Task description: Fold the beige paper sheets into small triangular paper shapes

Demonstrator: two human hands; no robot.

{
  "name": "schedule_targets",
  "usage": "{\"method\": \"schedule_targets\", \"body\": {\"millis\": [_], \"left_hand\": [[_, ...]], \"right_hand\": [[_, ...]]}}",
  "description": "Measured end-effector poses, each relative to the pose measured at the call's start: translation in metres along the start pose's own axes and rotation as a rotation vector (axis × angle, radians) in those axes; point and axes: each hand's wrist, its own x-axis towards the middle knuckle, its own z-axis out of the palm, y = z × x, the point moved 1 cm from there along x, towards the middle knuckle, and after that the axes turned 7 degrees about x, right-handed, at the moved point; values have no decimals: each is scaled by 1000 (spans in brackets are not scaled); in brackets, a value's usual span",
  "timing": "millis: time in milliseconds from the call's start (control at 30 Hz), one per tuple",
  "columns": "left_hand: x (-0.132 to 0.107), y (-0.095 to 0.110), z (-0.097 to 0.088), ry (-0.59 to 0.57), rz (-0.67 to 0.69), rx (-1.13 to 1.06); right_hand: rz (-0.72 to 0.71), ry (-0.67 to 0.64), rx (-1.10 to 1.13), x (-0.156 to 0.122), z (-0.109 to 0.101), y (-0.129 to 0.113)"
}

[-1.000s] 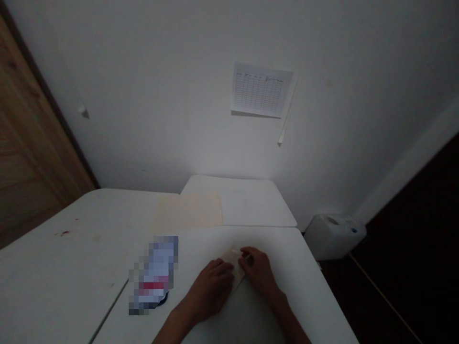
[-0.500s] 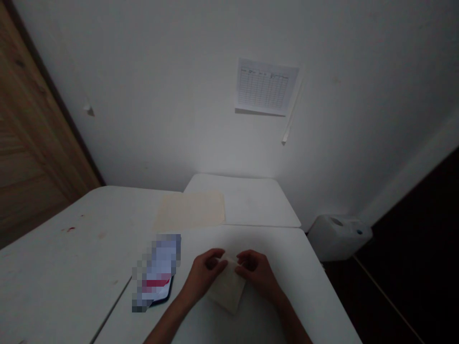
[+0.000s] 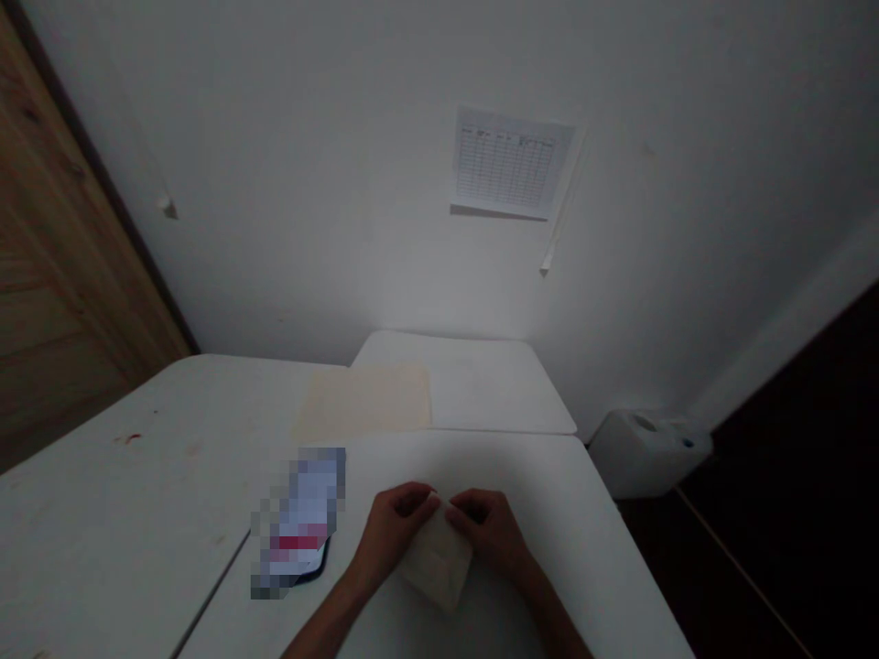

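Both hands at the far end of a pale paper-like piece (image 3: 438,566)

The piece lies on the near part of the bench (image 3: 569,558), low and just right of the middle of the view, between the left hand (image 3: 393,529) and the right hand (image 3: 495,529). Each hand has thumb and fingertips pinched together on its far end, the left on one side, the right just beside it; neither is clearly nearer. From those fingertips the piece runs back toward the person, set askew, with one corner pointing nearly straight at the body. Its long axis is hard to tell, as fingers cover the far end. Whether its near part touches the bench cannot be told.

Left of the left hand, well apart from the piece, lies a blurred phone-like object (image 3: 306,517). Beyond it is a thin tan sheet (image 3: 363,403).
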Motion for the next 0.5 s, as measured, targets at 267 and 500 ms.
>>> {"method": "schedule_targets", "body": {"millis": [267, 500], "left_hand": [[0, -1, 0, 23, -60, -94], [-1, -6, 3, -2, -143, -234]], "right_hand": [[12, 39, 4, -1, 1, 2], [12, 36, 10, -2, 3, -2]]}}
